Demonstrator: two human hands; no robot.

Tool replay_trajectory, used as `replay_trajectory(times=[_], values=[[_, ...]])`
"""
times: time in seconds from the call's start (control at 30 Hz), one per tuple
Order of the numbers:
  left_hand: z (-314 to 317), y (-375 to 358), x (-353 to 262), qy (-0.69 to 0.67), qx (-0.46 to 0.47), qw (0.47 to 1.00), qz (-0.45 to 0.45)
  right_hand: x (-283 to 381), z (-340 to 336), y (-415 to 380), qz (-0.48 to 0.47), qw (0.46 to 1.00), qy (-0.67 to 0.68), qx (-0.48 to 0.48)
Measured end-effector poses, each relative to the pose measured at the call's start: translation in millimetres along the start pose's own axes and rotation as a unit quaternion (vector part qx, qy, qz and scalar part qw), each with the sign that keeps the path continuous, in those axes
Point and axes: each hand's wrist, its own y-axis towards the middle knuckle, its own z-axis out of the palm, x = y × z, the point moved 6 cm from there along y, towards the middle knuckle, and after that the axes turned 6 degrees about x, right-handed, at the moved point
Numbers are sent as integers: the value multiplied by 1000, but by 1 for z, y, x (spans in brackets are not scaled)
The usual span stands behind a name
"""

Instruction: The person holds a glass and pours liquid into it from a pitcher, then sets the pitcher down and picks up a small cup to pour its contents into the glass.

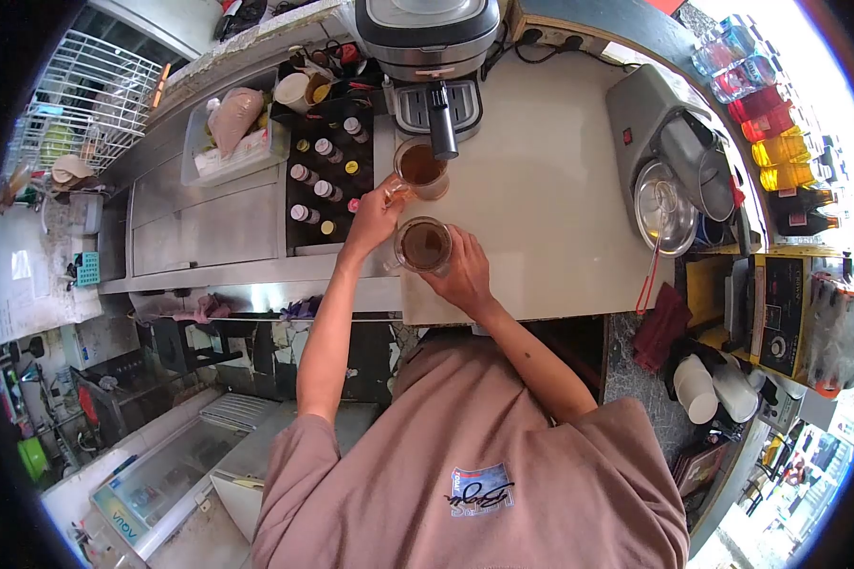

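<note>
My left hand is closed on the handle of a glass mug of brown drink, which stands on the counter just in front of the coffee machine. Nearer to me is a second glass mug, also holding brown liquid. Against its right side my right hand is wrapped, with the fingers curled round the glass. This mug's own handle points left. Over the farther mug juts the black handle of the portafilter, fitted in the espresso machine.
Left of the mugs, a dark rack holds several capped bottles beside a clear plastic bin. At the right stand a grey appliance and a steel bowl. A dark red cloth lies by the counter's right edge.
</note>
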Motion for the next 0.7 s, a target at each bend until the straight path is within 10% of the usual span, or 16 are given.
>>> replay_trajectory(times=[0.7], values=[[-5,21,22,-40,83,995,38,2,1,-1,14,999,19,-49]])
